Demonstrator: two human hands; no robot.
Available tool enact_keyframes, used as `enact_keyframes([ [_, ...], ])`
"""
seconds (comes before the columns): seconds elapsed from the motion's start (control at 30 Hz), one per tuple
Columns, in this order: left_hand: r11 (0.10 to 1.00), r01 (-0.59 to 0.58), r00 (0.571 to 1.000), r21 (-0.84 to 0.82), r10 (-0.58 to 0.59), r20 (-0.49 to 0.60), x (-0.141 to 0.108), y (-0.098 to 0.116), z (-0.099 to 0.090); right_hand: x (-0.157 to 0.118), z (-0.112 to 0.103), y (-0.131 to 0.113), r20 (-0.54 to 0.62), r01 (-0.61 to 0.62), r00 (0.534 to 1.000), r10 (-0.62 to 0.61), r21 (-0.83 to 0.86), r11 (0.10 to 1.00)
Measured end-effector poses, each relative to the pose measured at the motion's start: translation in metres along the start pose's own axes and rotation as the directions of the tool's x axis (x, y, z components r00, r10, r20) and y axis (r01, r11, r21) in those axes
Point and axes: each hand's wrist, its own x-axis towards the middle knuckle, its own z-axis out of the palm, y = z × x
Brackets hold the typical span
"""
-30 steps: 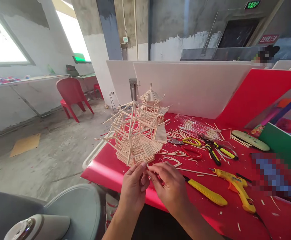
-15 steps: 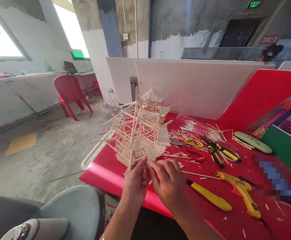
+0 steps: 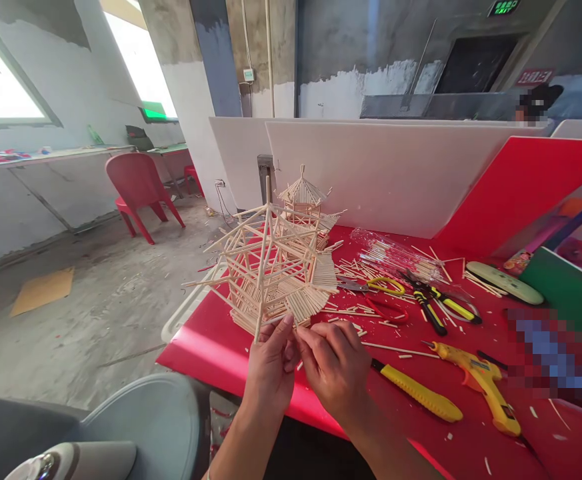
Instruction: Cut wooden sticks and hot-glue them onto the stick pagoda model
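From the head camera, we look down at our own two hands in front of a model built of thin wooden sticks. The left hand (image 3: 273, 360) and right hand (image 3: 333, 363) meet by the worktop's near edge, fingers curled in, thumbs pressed to fingertips with hardly a gap, seemingly on a small stick that the fingers hide. The model (image 3: 263, 273) stands just beyond them by the worktop's left edge, its roof mostly bare ribs; we can't make out whether our fingertips touch it.

To work well here, we would keep the pinch light, since such thin wood may snap, rest the wrists low, and stay clear of the ribs that jut out to the sides.

The worktop (image 3: 471, 447) is red and strewn with offcuts. A finished-looking tower (image 3: 302, 192) stands behind the model. Towards the near right corner lie a yellow knife (image 3: 423, 393) and a glue gun (image 3: 488, 380); further back are scissors (image 3: 388, 285), pliers (image 3: 431, 310) and a bag of sticks (image 3: 401, 253). White boards (image 3: 371, 173) stand along the far edge.

Past the left edge, a red chair (image 3: 133, 180) stands on a bare, dusty floor (image 3: 135, 287), and sunlight enters through windows (image 3: 5, 73). Part of another person (image 3: 541, 103) shows behind the boards.
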Motion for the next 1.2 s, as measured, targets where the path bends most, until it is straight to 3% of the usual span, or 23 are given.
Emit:
enact_keyframes([
  [0.1, 1.000, 0.013, 1.000, 0.000, -0.013, 0.026, -0.005, -0.001, -0.003, -0.004, 0.000, -0.001, -0.043, -0.018, 0.999, 0.021, 0.072, 0.997],
  [0.2, 1.000, -0.004, 1.000, -0.001, 0.004, 0.028, -0.014, -0.001, -0.005, -0.010, -0.001, -0.005, -0.059, -0.140, 0.986, 0.155, 0.212, 0.967],
  [0.33, 0.994, -0.083, 0.996, 0.069, 0.082, 0.017, -0.027, 0.002, -0.009, -0.014, -0.008, -0.007, 0.069, -0.411, 0.905, 0.421, 0.401, 0.818],
  [0.4, 0.981, -0.099, 0.995, 0.164, 0.096, 0.025, -0.031, 0.002, -0.013, -0.009, -0.013, -0.003, 0.148, -0.495, 0.863, 0.483, 0.435, 0.752],
  [0.53, 0.938, -0.093, 0.992, 0.334, 0.058, 0.112, -0.030, -0.006, -0.020, 0.005, -0.020, 0.006, 0.300, -0.559, 0.829, 0.472, 0.472, 0.682],
  [0.7, 0.959, -0.087, 0.990, 0.268, 0.053, 0.134, -0.028, -0.011, -0.019, 0.002, -0.021, 0.005, 0.371, -0.645, 0.763, 0.529, 0.494, 0.583],
  [0.77, 0.975, -0.061, 0.994, 0.214, 0.040, 0.100, -0.029, -0.007, -0.018, -0.005, -0.022, 0.001, 0.349, -0.652, 0.757, 0.553, 0.465, 0.599],
  [0.9, 0.993, -0.001, 1.000, 0.117, -0.002, 0.027, -0.026, 0.000, -0.017, -0.015, -0.024, -0.006, 0.398, -0.615, 0.784, 0.476, 0.398, 0.681],
  [1.2, 0.999, 0.045, 0.998, 0.004, -0.044, -0.050, -0.012, 0.005, -0.007, -0.019, -0.020, -0.010, 0.471, -0.621, 0.767, 0.437, 0.370, 0.691],
])
